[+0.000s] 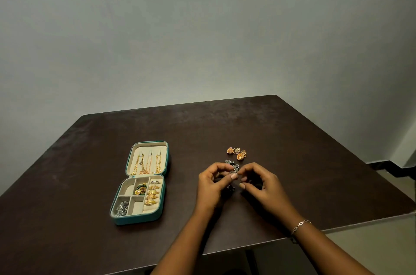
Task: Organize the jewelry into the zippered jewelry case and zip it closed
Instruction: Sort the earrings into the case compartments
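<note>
My left hand (210,185) and right hand (262,185) each pinch the dark jewelry (231,165) between them, probably untangling it for the case (137,222) to their left.

The open teal zippered jewelry case (135,221) lies on the left part of the dark brown table (292,139), its lid (148,147) flat behind the base. Thin gold chains (144,165) lie in the lid; gold rings (153,194) fill the base's right column. Right of the case, the left hand (210,187) and right hand (263,187) pinch a dark silver jewelry piece (233,165), with the gold dome earrings (236,153) just behind.
</note>
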Demonstrator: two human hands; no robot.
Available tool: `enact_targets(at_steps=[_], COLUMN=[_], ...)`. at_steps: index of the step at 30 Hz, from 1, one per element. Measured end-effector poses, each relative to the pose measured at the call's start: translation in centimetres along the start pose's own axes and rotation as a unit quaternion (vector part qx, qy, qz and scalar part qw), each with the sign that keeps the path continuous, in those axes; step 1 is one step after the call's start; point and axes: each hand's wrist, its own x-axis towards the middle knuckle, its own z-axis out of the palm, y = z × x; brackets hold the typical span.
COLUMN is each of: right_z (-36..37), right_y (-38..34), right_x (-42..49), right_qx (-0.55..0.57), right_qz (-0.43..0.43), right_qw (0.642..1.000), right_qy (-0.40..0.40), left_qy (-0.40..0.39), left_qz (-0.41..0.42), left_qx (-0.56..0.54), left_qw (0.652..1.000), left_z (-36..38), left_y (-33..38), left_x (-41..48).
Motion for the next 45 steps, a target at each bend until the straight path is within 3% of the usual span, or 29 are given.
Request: enact_targets(at_steps=[15, 22, 31, 41, 45], right_z=[0.9, 1.4, 1.4, 1.6, 1.4], right_y=[0.4, 0.4, 0.1, 0.4, 0.3], right_x=[0.3, 0.5, 0.3, 0.4, 0.4], right_qx=[0.220, 0.142, 0.188, 0.240, 0.224], right_qz=[0.070, 0.058, 0.069, 0.079, 0.074], right_qw=[0.973, 0.988, 0.979, 0.968, 0.972], right_qy=[0.009, 0.007, -0.039, -0.013, -0.014], left_qy=[-0.006, -0.026, -0.042, 0.008, -0.011], left_qz=[-0.059, -0.062, -0.058, -0.057, -0.067], left_qx=[-0.134, -0.164, -0.205, -0.172, -0.174], left_qw=[0.989, 0.984, 0.976, 0.983, 0.982], left_z=[-0.2, -0.4, -0.4, -0.8, -0.9], left_y=[1.7, 1.7, 1.3, 0.8, 0.7], left_x=[-0.8, -0.8, -0.6, -0.2, -0.3])
